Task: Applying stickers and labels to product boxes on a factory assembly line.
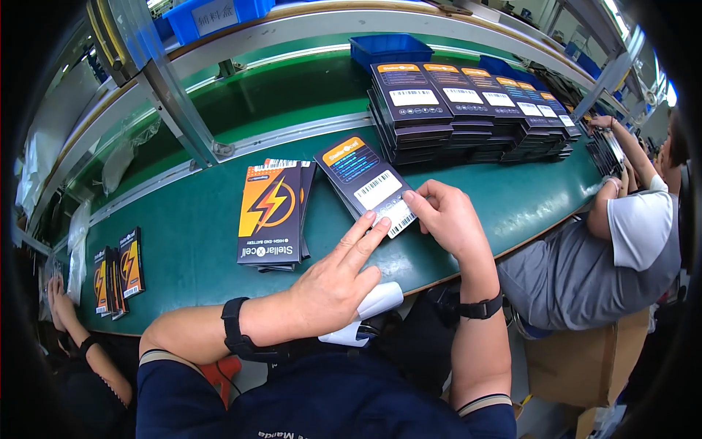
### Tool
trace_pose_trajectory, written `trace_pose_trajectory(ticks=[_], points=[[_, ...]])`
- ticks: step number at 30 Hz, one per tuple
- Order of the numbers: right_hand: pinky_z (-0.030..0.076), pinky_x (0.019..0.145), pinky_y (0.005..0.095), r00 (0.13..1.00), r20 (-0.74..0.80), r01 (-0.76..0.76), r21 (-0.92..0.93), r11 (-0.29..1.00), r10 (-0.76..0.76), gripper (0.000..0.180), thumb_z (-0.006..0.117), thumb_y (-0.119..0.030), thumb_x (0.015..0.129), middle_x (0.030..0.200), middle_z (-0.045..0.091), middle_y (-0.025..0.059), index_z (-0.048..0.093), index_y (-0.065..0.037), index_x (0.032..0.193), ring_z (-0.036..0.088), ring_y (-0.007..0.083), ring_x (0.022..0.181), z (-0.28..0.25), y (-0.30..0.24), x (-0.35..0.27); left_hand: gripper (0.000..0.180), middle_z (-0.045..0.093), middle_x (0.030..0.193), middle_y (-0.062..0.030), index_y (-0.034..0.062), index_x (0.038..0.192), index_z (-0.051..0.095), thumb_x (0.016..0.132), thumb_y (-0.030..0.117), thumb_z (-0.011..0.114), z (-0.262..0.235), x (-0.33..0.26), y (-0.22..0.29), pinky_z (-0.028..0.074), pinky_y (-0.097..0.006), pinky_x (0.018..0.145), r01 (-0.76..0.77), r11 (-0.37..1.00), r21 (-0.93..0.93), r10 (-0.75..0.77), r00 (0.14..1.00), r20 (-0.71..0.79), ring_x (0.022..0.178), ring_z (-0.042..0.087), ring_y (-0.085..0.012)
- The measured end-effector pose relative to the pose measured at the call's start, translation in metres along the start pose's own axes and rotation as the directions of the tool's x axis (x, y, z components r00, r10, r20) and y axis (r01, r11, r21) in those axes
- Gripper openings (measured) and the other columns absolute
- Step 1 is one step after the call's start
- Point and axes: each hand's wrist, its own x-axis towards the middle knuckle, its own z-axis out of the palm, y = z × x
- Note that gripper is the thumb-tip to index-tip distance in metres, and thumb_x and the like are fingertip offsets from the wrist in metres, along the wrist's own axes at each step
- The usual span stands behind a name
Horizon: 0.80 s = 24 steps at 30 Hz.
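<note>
A flat dark battery box (358, 164) with an orange end lies tilted at the middle of the bench, apparently on top of other boxes. A white barcode label (398, 217) sits at its near end. My left hand (333, 282) lays its outstretched index and middle fingers on that near end, the other fingers bent. With thumb on top by the label and fingers curled at the edge, my right hand (442, 216) grips the box's near right corner. Left of it is a small stack of orange and black battery boxes (270, 212), graphic side up.
Tall stacks of battery boxes (409, 99) stand at the back right, before a blue bin (391, 50). More boxes (121, 271) lie far left near another person's hands (62, 300). A co-worker (614, 227) sits at right. White paper (380, 298) hangs by the bench edge.
</note>
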Motion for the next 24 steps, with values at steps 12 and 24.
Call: trace_pose_trajectory(ticks=[12,24], points=[[0.033,0.049,0.0204,0.996,0.028,0.052,0.560,0.827,-0.082,0.029,0.053,-0.022,0.098,0.063,0.052,-0.0039,0.058,-0.004,0.076,0.046,0.0028,0.053,-0.031,-0.019,-0.093,0.009,0.048,0.147,-0.0178,0.0131,0.083,0.069,0.076,0.017,0.071,-0.025,0.007,0.013,0.016,-0.054,0.116,-0.127,0.933,0.336,0.195,0.965,-0.177,0.141,0.037,-0.0407],[0.047,0.079,0.0264,0.825,-0.148,0.533,0.522,0.666,-0.545,0.052,0.078,-0.014,0.082,0.095,0.062,0.0067,0.062,0.001,0.130,0.059,0.0136,0.088,-0.002,-0.021,-0.102,0.026,0.064,0.100,-0.0121,0.0078,0.104,0.077,0.080,-0.001,0.074,-0.040,-0.006,0.030,0.053,-0.031,0.075,0.029,0.805,-0.592,-0.080,0.995,-0.060,0.087,0.065,-0.0234]])
